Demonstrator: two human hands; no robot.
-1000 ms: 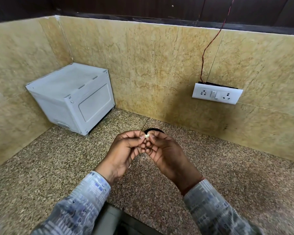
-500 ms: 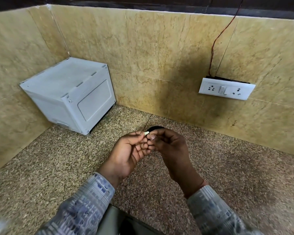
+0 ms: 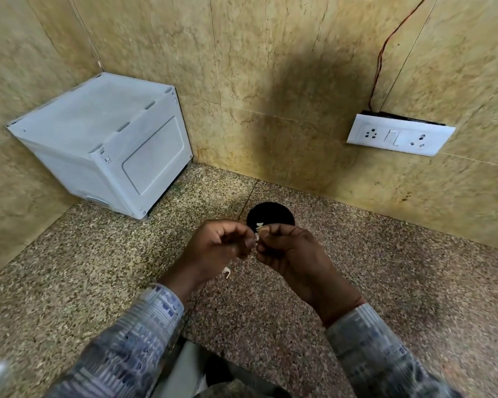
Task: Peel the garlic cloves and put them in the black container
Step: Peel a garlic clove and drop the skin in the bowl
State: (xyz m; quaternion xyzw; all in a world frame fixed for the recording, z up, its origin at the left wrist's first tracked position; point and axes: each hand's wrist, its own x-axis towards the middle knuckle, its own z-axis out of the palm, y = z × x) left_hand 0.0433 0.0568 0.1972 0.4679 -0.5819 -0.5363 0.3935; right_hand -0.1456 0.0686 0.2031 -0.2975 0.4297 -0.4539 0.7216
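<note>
I am in the middle of peeling. Both my hands are up over the table (image 3: 98, 268), close together. The left hand (image 3: 222, 248) and the right hand (image 3: 288, 254) each have their fingers curled in, and between their fingertips they pinch one small pale garlic clove (image 3: 258, 236). It is too small and too covered by my fingers for me to say how much skin is left on it.

The black container (image 3: 270, 215) stands on the table just beyond my hands, near the wall, and the clove is held above its near rim, not in it. Inside the container I can make out one pale bit (image 3: 260, 224). I take it for a clove already dropped in, though it could be a piece of skin. So I judge the task only begun: at most one clove is in, one is being worked, and I see no store of unpeeled cloves anywhere in view.

By count there is one clove in my fingers, one container, one pale bit inside it and one pale scrap (image 3: 227, 272) showing below my left hand, probably peel. Away from the work there is one white box (image 3: 104, 156) in the left corner, one socket plate (image 3: 400, 136) on the wall and one red wire (image 3: 385, 53) running up from it.
</note>
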